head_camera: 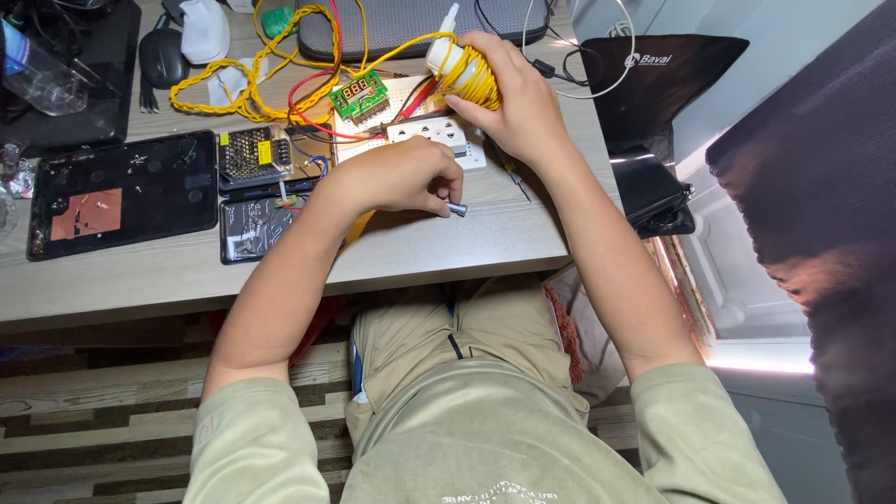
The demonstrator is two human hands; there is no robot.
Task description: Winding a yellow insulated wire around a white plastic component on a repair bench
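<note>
Right hand (pixel 513 103) clamps a white bottle (pixel 446 51) wrapped in yellow wire coil (pixel 474 82); left hand (pixel 406 177) pinches a small metal cylinder (pixel 456 209) on the pale laminate table (pixel 467 243).

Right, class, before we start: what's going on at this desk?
A person sits at a wooden desk strewn with electronics. The right hand grips a white object wound with yellow wire, raised over a white power strip. The left hand holds a small metal-tipped tool on the desk. A green display board lies beside them.
</note>
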